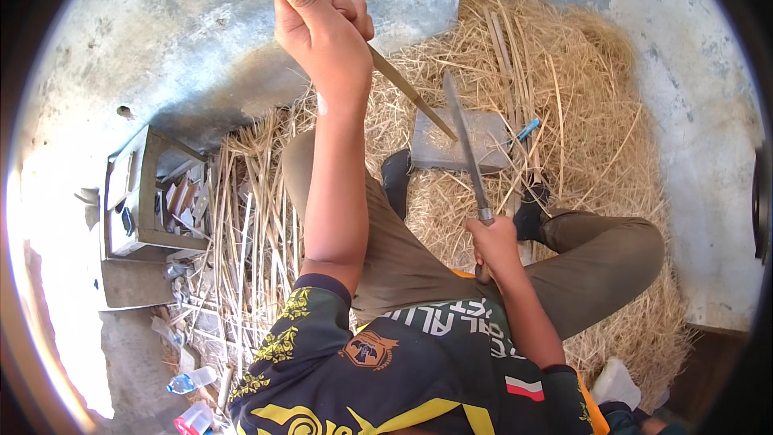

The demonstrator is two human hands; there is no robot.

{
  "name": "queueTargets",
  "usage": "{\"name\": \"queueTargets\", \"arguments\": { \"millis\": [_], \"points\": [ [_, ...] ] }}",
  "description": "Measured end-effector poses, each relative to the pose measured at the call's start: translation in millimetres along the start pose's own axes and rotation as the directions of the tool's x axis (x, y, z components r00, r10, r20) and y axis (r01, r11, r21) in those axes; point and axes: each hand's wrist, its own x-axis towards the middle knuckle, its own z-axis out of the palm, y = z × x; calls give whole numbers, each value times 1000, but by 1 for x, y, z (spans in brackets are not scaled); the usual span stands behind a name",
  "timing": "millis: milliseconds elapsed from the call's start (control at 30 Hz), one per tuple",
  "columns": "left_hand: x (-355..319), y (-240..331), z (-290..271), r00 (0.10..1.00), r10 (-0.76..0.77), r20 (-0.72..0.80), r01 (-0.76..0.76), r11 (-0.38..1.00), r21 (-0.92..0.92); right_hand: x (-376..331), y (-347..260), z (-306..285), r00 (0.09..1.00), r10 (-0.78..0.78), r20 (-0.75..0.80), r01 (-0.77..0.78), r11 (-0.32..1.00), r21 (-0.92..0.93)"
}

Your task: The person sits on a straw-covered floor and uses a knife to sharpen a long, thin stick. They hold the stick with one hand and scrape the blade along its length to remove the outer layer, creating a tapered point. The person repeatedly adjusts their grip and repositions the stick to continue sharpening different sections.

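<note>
My left hand (pixel 326 28) is raised at the upper left, its fingers closed around a long bamboo strip (pixel 396 76). The strip slants down to the right, and its lower end is at a grey block (pixel 427 145) on the straw between my feet. In my right hand (pixel 494 243) is the handle of a long knife (pixel 467 141), held in front of my lap. Its narrow blade points up and away, close beside the strip's lower end; whether the two touch I cannot tell.
Straw-like shavings (pixel 596 89) cover the floor. Split bamboo strips (pixel 241 217) lie in a heap at my left, beside a wooden cabinet (pixel 153 193) holding scraps. A blue pen-like object (pixel 527 130) is by the block. Plastic bottles (pixel 192 380) lie at lower left. Concrete walls (pixel 692 105) stand around.
</note>
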Motion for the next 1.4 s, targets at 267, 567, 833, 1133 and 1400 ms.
{"name": "queueTargets", "arguments": {
  "millis": [267,567,833,1133,1400],
  "points": [
    [0,-3,2,1000,-1,15,2,1000,-30,-8,-2,6,996,-68,58,49,960,277],
    [-3,1,7,999,-27,21,28,1000,-5,-10,-8,5,985,-139,-104,156,970,188],
    [-6,2,4,998,-54,34,55,998,-8,-5,-8,-3,999,37,30,-40,997,72],
    [-6,-2,8,999,27,37,-24,998,-60,-12,-11,9,990,42,131,-66,982,179],
    [-5,0,9,1000,-15,-19,14,999,-50,-17,-26,10,999,-13,47,-5,932,361]
  ]
}}
